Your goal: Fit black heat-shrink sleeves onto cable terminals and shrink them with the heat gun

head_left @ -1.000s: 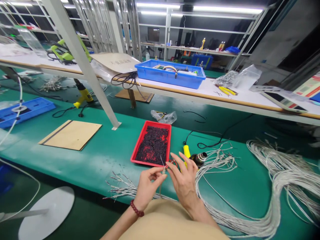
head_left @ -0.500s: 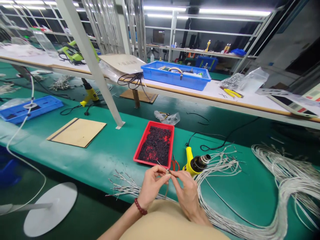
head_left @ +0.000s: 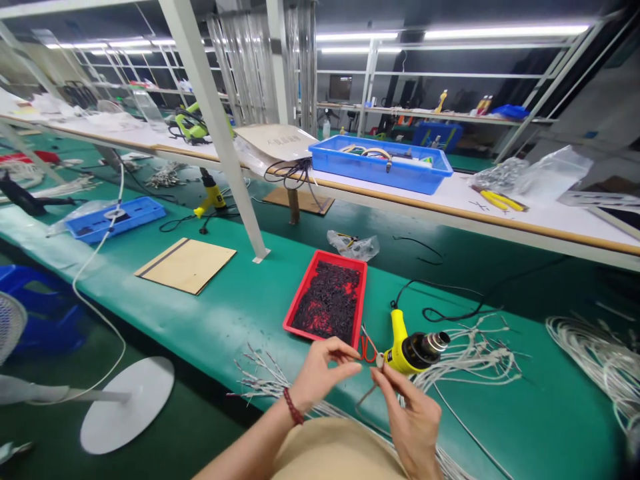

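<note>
My right hand pinches the end of a thin greyish cable between thumb and fingertips. A small pale round piece shows at the pinched end; its kind is too small to make out. To the left, my left hand is held apart from the cable, thumb and fingers spread with nothing visible between them. Just beyond it sits a red tray full of small black pieces. Orange-handled pliers lie beside the tray, and a yellow heat gun lies right behind my right hand.
White cables with stripped ends lie left of my hands; more bundles lie at the right. A brown board rests on the green bench, near a white post. The raised shelf holds a blue bin and yellow-handled pliers.
My hands were together at the cable end; they have now come apart. My right hand has moved right with the cable, and the left has opened. The view has shifted left.
</note>
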A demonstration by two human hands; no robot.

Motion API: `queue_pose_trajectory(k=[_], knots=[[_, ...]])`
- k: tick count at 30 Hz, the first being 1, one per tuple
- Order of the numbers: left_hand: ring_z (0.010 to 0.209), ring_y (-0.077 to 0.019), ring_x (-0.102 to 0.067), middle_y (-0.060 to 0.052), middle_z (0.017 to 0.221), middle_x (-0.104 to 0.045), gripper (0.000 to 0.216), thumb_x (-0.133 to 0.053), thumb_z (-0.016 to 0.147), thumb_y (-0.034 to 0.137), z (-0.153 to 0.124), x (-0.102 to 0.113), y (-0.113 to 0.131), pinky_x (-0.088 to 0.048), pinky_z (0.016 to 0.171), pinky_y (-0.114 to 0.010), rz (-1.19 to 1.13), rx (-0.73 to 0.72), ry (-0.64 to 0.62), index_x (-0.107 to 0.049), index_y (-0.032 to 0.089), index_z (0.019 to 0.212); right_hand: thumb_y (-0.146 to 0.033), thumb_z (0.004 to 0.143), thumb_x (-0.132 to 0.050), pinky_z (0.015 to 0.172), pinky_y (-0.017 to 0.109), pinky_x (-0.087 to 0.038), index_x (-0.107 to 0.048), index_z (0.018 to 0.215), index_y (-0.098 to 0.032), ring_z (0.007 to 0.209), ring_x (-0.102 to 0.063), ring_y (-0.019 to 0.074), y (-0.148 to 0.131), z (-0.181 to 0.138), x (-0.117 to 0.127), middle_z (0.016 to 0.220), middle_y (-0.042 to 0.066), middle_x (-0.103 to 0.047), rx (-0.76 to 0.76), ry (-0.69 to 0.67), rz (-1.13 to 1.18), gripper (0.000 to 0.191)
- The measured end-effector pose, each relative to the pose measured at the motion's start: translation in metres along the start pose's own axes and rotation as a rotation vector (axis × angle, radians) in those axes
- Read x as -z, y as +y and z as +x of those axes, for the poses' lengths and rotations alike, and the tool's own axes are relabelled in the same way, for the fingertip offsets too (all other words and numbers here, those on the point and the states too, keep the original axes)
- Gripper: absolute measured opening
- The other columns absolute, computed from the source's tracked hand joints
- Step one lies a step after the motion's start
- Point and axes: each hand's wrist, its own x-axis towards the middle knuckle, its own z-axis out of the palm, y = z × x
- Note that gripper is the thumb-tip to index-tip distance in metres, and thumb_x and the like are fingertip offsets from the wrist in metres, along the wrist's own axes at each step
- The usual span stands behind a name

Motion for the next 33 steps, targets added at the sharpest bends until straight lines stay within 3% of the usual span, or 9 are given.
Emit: queue_pose_trajectory(k=[3, 6, 8, 11, 15, 19, 27, 33], knots=[[0.080, -0.0151, -0.064, -0.005, 0.085, -0.070, 0.014, -0.058, 0.084, 0.025, 0.032, 0.039, -0.036, -0.050, 0.074, -0.027, 0.232, 0.110, 0.073, -0.068, 0.016, 0.085, -0.032, 0.075, -0.073, 0.070, 0.035, -0.060, -0.075, 0.090, -0.018, 0.066, -0.071, 0.0241, 0.008, -0.005, 0.007, 0.082, 0.007, -0.075, -0.090, 0.061, 0.017, 0.021], [0.082, -0.0164, -0.063, -0.004, 0.089, -0.067, 0.016, -0.057, 0.087, 0.028, 0.072, 0.067, -0.077, -0.051, 0.078, -0.037, 0.432, 0.247, 0.080, -0.064, 0.014, 0.089, -0.033, 0.074, -0.073, 0.067, 0.035, -0.061, -0.076, 0.088, -0.018, 0.065, -0.071, 0.0245, 0.010, -0.013, 0.011, 0.080, 0.007, -0.075, -0.105, 0.003, 0.047, 0.020], [0.090, -0.0178, -0.062, -0.005, 0.102, -0.065, 0.021, -0.056, 0.088, 0.032, 0.096, 0.071, -0.098, -0.051, 0.080, -0.039, 0.539, 0.313, 0.043, -0.062, 0.015, 0.100, -0.033, 0.075, -0.072, 0.067, 0.033, -0.061, -0.076, 0.087, -0.019, 0.064, -0.071, 0.0236, 0.006, -0.015, 0.010, 0.080, 0.006, -0.075, -0.093, -0.024, 0.044, 0.019], [0.097, -0.0201, -0.061, -0.007, 0.113, -0.061, 0.028, -0.056, 0.088, 0.032, 0.122, 0.059, -0.115, -0.051, 0.082, -0.041, 0.678, 0.391, -0.027, -0.058, 0.016, 0.111, -0.032, 0.077, -0.071, 0.062, 0.030, -0.060, -0.077, 0.087, -0.022, 0.061, -0.070, 0.0215, -0.002, -0.014, 0.009, 0.078, 0.004, -0.075, -0.042, -0.030, 0.016, 0.016], [0.099, -0.0213, -0.060, -0.009, 0.117, -0.059, 0.032, -0.057, 0.087, 0.031, 0.138, 0.040, -0.125, -0.051, 0.083, -0.042, 0.814, 0.477, -0.097, -0.056, 0.016, 0.115, -0.027, 0.078, -0.069, 0.056, 0.027, -0.059, -0.076, 0.089, -0.024, 0.058, -0.069, 0.0192, -0.006, -0.009, 0.011, 0.079, 0.003, -0.075, 0.027, -0.074, -0.016, 0.013], [0.100, -0.0215, -0.060, -0.009, 0.118, -0.058, 0.033, -0.056, 0.087, 0.032, 0.143, 0.034, -0.132, -0.051, 0.083, -0.042, 0.857, 0.497, -0.132, -0.055, 0.016, 0.117, -0.025, 0.079, -0.068, 0.058, 0.026, -0.059, -0.076, 0.090, -0.023, 0.061, -0.069, 0.0194, -0.005, -0.008, 0.014, 0.081, 0.003, -0.075, 0.027, -0.097, -0.034, 0.013], [0.101, -0.0219, -0.059, -0.009, 0.118, -0.058, 0.033, -0.057, 0.087, 0.031, 0.143, 0.047, -0.142, -0.051, 0.084, -0.043, 0.798, 0.543, -0.113, -0.055, 0.016, 0.116, -0.021, 0.081, -0.068, 0.062, 0.023, -0.058, -0.074, 0.093, -0.024, 0.064, -0.070, 0.0165, -0.006, -0.008, 0.009, 0.083, 0.001, -0.075, 0.061, -0.148, -0.001, 0.014], [0.097, -0.0201, -0.061, -0.007, 0.113, -0.061, 0.028, -0.057, 0.087, 0.031, 0.136, 0.057, -0.139, -0.052, 0.082, -0.040, 0.571, 0.590, -0.080, -0.058, 0.017, 0.110, -0.020, 0.082, -0.066, 0.065, 0.022, -0.056, -0.073, 0.095, -0.024, 0.068, -0.069, 0.0157, -0.005, -0.009, 0.007, 0.086, 0.001, -0.074, 0.057, -0.208, 0.011, 0.015]])
